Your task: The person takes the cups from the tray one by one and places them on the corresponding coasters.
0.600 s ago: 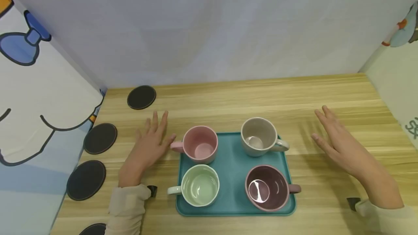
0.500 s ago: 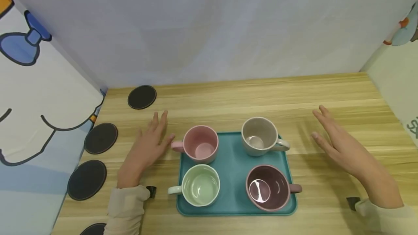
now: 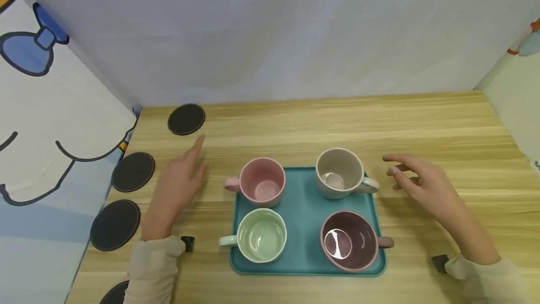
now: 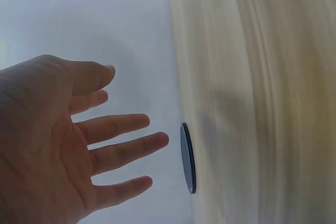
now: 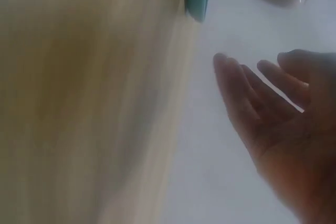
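Observation:
A teal tray [image 3: 301,219] carries a pink mug [image 3: 262,179] at back left and a pale green mug [image 3: 261,235] at front left. On its right side stand a beige mug [image 3: 340,172] at the back and a plum mug [image 3: 350,240] in front. All are upright, with handles pointing outward. Left of the pink mug's handle, my left hand [image 3: 174,189] hangs with fingers extended, holding nothing. My right hand [image 3: 422,183] is right of the beige mug's handle, apart from it, fingers loosely bent and holding nothing.
Black round coasters lie along the table's left side: one at the back [image 3: 186,119], others farther forward [image 3: 133,171], [image 3: 115,224], and one partly hidden by the left sleeve [image 3: 116,292]. A pale cloth wall [image 3: 295,36] stands behind the wooden table [image 3: 422,121].
My left hand has moved slightly left, away from the pink mug's handle. My right hand has shifted left toward the beige mug, its fingers bending more. The view has shifted slightly; the mugs stay in place.

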{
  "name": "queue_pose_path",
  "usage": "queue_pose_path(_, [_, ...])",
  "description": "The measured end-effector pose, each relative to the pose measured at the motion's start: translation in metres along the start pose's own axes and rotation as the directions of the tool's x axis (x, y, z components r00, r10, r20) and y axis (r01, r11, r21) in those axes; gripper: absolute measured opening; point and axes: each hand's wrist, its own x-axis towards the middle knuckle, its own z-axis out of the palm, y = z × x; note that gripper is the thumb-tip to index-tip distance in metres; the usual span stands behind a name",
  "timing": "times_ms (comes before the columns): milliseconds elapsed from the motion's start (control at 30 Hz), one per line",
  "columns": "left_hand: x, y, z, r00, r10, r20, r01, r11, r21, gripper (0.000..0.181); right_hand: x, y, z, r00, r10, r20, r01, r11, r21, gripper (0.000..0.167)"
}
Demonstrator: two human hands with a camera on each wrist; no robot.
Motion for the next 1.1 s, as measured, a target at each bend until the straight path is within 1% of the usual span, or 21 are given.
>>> queue_pose_path(67, [0.001, 0.0, -0.003, 1.0, -0.002, -0.011, 0.002, 1.0, -0.002, 0.063, -0.001, -0.003, 0.005, 0.999, 0.034, 0.013, -0.035, 0.996, 0.083, 0.032])
queue_pose_path(167, [0.004, -0.001, -0.008, 0.999, -0.016, -0.039, 0.017, 1.0, 0.014, 0.057, -0.001, -0.007, 0.012, 0.994, 0.102, 0.05, -0.108, 0.985, 0.136, 0.031])
queue_pose_path(233, [0.006, -0.001, -0.013, 0.998, -0.033, -0.054, 0.034, 0.999, 0.022, 0.052, 0.0, -0.009, 0.017, 0.984, 0.155, 0.083, -0.166, 0.976, 0.144, 0.031])
queue_pose_path(333, [0.011, -0.004, -0.019, 0.997, -0.058, -0.047, 0.059, 0.998, 0.025, 0.047, 0.002, -0.012, 0.023, 0.968, 0.21, 0.14, -0.229, 0.964, 0.133, 0.032])
queue_pose_path(400, [0.015, -0.008, -0.022, 0.997, -0.069, -0.019, 0.07, 0.997, 0.013, 0.047, 0.002, -0.013, 0.027, 0.962, 0.224, 0.159, -0.245, 0.961, 0.131, 0.034])
queue_pose_path(467, [0.021, -0.013, -0.025, 0.996, -0.08, 0.033, 0.081, 0.997, -0.008, 0.049, 0.002, -0.015, 0.029, 0.96, 0.227, 0.165, -0.249, 0.96, 0.127, 0.038])
queue_pose_path(533, [0.026, -0.02, -0.027, 0.991, -0.093, 0.092, 0.097, 0.995, -0.037, 0.051, 0.002, -0.017, 0.031, 0.959, 0.233, 0.16, -0.254, 0.959, 0.129, 0.037])
queue_pose_path(633, [0.035, -0.031, -0.03, 0.979, -0.112, 0.17, 0.127, 0.989, -0.08, 0.053, 0.002, -0.02, 0.036, 0.958, 0.248, 0.146, -0.267, 0.954, 0.133, 0.037])
queue_pose_path(700, [0.042, -0.039, -0.03, 0.975, -0.114, 0.192, 0.134, 0.987, -0.091, 0.053, 0.002, -0.021, 0.039, 0.955, 0.261, 0.142, -0.28, 0.949, 0.143, 0.038])
queue_pose_path(800, [0.051, -0.052, -0.031, 0.979, -0.101, 0.176, 0.116, 0.99, -0.081, 0.053, 0.003, -0.021, 0.043, 0.95, 0.277, 0.141, -0.297, 0.943, 0.152, 0.041])
queue_pose_path(933, [0.062, -0.065, -0.03, 0.989, -0.088, 0.12, 0.095, 0.994, -0.051, 0.053, 0.004, -0.022, 0.044, 0.945, 0.289, 0.152, -0.311, 0.938, 0.152, 0.043])
queue_pose_path(1033, [0.072, -0.072, -0.027, 0.988, -0.105, 0.11, 0.11, 0.993, -0.038, 0.056, 0.004, -0.022, 0.044, 0.94, 0.301, 0.161, -0.324, 0.934, 0.149, 0.043])
queue_pose_path(1100, [0.08, -0.076, -0.024, 0.985, -0.12, 0.122, 0.124, 0.992, -0.022, 0.059, 0.003, -0.021, 0.044, 0.936, 0.312, 0.165, -0.336, 0.929, 0.152, 0.043])
